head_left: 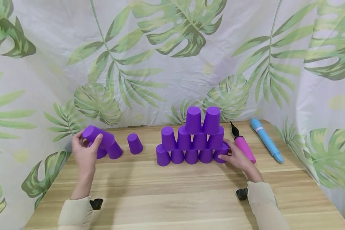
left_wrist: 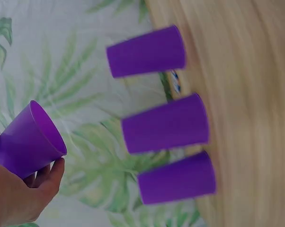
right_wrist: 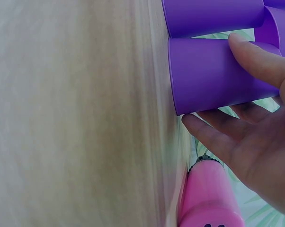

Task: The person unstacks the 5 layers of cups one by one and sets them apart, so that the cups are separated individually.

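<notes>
Passage between lone cup (head_left: pixel 135 144) and stacked cups (head_left: pixel 199 142), rightward way — obstructed by pink pump (head_left: pixel 243 148)

No text, label, brand, number or sign legible in any view; dark marks (right_wrist: pixel 208 225) on pump (right_wrist: pixel 209 189), right wrist view, unreadable.

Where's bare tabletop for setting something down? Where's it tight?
Free: table in front of the stack, between the sleeves; narrower, between the lone cup and stack. Crowded: back left, around the left hand, its held cup and two standing cups; back right, where the right hand grips the end cup beside the pink pump.
</notes>
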Demonstrator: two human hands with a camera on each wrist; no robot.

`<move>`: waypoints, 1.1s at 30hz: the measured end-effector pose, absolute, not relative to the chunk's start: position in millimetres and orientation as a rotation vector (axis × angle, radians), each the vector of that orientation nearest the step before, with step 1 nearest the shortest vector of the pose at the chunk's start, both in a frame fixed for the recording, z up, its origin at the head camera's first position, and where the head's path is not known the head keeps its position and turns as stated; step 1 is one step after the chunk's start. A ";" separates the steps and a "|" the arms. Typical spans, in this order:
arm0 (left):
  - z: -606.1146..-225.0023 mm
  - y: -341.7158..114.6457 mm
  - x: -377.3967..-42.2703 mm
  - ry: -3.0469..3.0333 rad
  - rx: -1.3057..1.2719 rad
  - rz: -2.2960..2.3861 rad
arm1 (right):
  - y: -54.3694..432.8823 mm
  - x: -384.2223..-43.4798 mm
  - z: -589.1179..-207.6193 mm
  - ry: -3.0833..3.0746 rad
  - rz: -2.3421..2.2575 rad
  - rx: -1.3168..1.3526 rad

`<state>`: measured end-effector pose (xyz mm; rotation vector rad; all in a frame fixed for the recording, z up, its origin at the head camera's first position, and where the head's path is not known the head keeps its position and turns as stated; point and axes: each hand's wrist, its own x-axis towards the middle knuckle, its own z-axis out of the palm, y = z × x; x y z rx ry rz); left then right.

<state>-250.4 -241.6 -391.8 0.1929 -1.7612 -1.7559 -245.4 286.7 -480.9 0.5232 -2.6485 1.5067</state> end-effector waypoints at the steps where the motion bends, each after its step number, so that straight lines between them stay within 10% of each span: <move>1: -394.8 -248.2 -250.2 -1.744 0.226 -1.752 | 287.0 -245.6 -480.9 -2.650 1.506 0.523; 33: -464.2 -313.1 -266.2 -2.455 0.564 -1.366 | 286.0 -245.5 -480.2 -2.649 1.487 0.531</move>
